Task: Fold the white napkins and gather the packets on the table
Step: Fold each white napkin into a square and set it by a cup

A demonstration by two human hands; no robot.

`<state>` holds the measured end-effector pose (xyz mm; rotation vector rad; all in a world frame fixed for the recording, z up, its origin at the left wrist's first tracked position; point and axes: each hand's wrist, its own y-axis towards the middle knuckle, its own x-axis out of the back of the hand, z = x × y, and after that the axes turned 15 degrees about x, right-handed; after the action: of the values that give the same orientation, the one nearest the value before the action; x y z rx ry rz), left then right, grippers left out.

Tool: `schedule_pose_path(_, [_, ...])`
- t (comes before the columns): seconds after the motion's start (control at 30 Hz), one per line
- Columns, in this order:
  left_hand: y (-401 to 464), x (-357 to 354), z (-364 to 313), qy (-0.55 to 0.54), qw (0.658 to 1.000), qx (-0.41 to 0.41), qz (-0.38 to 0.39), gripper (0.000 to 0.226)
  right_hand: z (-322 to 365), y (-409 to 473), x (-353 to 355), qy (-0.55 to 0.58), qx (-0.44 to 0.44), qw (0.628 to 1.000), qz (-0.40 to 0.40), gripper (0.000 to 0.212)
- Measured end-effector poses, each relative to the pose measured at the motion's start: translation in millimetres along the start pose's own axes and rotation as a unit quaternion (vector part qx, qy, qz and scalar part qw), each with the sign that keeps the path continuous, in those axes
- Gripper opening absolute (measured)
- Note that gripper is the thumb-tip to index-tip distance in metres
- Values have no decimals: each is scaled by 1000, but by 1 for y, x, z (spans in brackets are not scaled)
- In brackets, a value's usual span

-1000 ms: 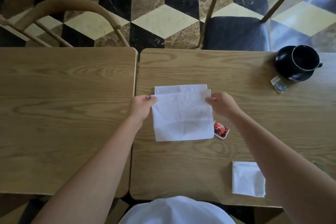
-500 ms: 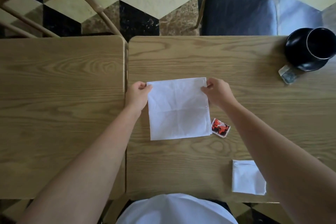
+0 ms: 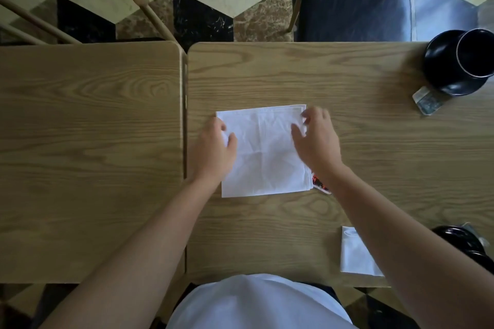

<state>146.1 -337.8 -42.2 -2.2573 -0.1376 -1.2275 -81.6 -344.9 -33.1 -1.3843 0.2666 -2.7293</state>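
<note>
Two wooden tables (image 3: 374, 141) are set edge to edge; a white napkin (image 3: 263, 152) is pressed flat by the left hand (image 3: 213, 147), fingers relaxed, and the open-fingered right hand (image 3: 315, 141), a red packet (image 3: 319, 184) beside it.

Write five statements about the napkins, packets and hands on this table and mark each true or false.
1. Both hands, left hand and right hand, are on the large white napkin. True.
2. The red packet lies left of that napkin. False: it peeks out at its lower right corner.
3. A smaller folded napkin lies near the table's front edge. True.
4. The black cup stands on the napkin. False: it stands far right, apart.
5. A pale packet lies beside the black cup. True.
</note>
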Motion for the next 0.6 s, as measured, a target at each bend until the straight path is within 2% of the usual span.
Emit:
schedule_pose_path(0.07, [-35,-7,7,12,988,-127,83,14,17,-32,-14,33,42,994,94,23])
schedule_pose_path(0.13, [-64,-12,22,35,966,-187,175,14,32,-64,-30,76,56,976,195,18])
schedule_pose_path(0.2, [-80,-15,37,53,959,-150,235,12,40,-86,-42,114,43,964,237,18])
schedule_pose_path(0.27, [-84,-17,46,72,958,-89,263,8,43,-99,-50,145,13,958,247,20])
schedule_pose_path(0.5, [-84,-31,45,62,963,0,262,16,43,-111,-62,180,-24,956,231,24])
schedule_pose_path(0.6, [-82,-32,46,61,961,0,270,8,34,-105,-60,156,-22,962,222,25])
